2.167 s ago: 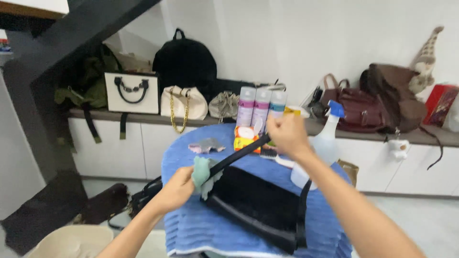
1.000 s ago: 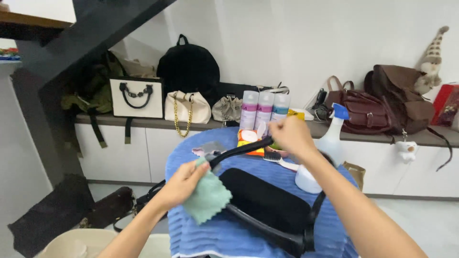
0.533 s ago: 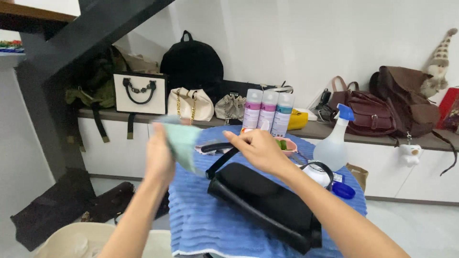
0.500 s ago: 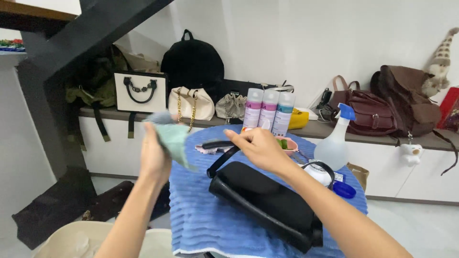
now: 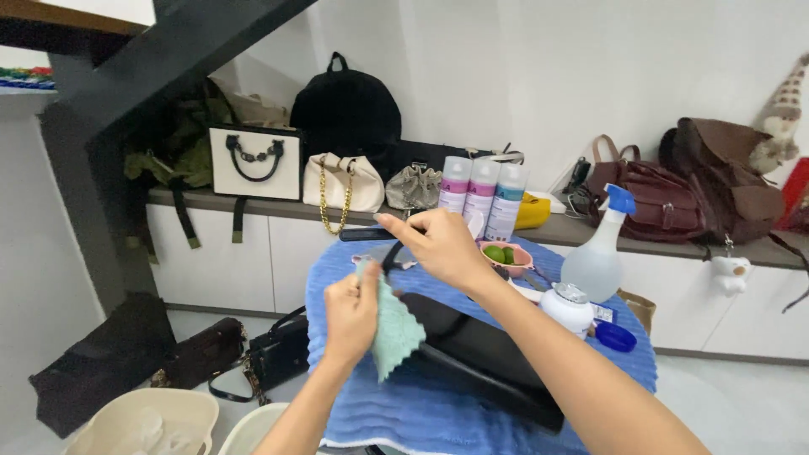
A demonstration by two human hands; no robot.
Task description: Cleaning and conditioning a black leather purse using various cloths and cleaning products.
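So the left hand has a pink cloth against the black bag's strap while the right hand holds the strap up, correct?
Not quite: the cloth in the left hand is pale green, as the head view shows. The right hand does hold the black bag's strap up.

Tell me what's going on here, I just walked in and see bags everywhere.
A person is at a small table covered with a blue towel, working on a black bag that lies on it. The right hand lifts the bag's black strap, and the left hand holds a light green cloth against it. A spray bottle, a white jar and three spray cans stand close by. More bags line the shelf behind.
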